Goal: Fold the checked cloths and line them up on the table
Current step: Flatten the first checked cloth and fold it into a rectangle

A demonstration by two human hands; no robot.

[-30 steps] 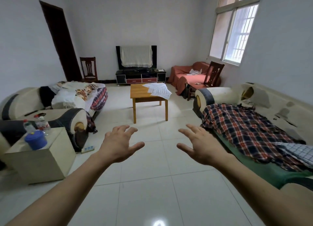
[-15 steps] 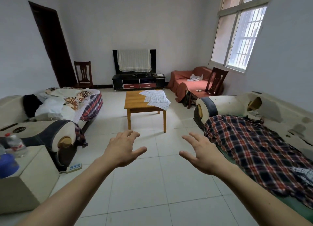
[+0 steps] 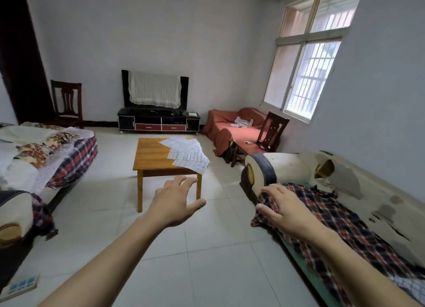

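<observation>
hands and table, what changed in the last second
The view has closed in on the table and swung right. Both hands, left and right, stayed open and empty, reaching ahead. The cloths lie unfolded on the table as before.

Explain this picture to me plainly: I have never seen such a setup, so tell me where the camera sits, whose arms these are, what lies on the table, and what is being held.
There is no machine here. A person wears one wide-angle camera on the head, so you look forward and down along their own two bare arms into a living room.

The left hand and the right hand both reach forward with fingers spread. Neither holds anything.

Ahead stands a small wooden table. On its right side lie several white checked cloths, spread out and overlapping, one hanging over the near edge. They do not look folded.

At right is a worn sofa covered by a red plaid blanket; the right hand shows in front of that blanket, and I cannot tell if it touches it.
</observation>
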